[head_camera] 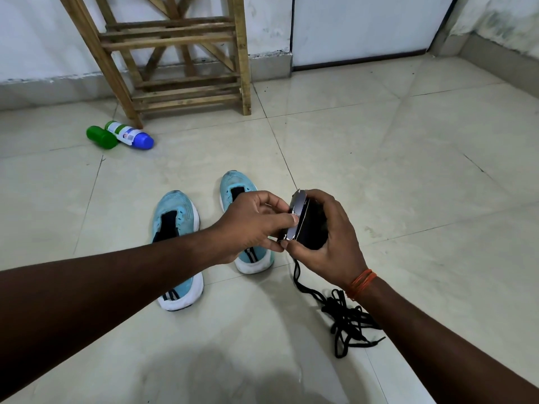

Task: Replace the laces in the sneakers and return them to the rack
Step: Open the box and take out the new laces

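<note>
Two light-blue sneakers with white soles stand side by side on the tiled floor with no laces in them, the left sneaker [175,225] nearer me and the right sneaker [237,188] partly behind my hands. My right hand [323,243] grips a bundle of new black laces [313,225] wrapped in a card sleeve [297,214]. My left hand [253,225] pinches the edge of that card sleeve. A loose heap of black laces [347,319] lies on the floor under my right wrist.
A wooden slatted shoe rack [186,83] stands against the wall at the back. Beside its leg lie a green bottle [100,137] and a white bottle with a blue cap [131,135]. A white door [364,27] is at the back right.
</note>
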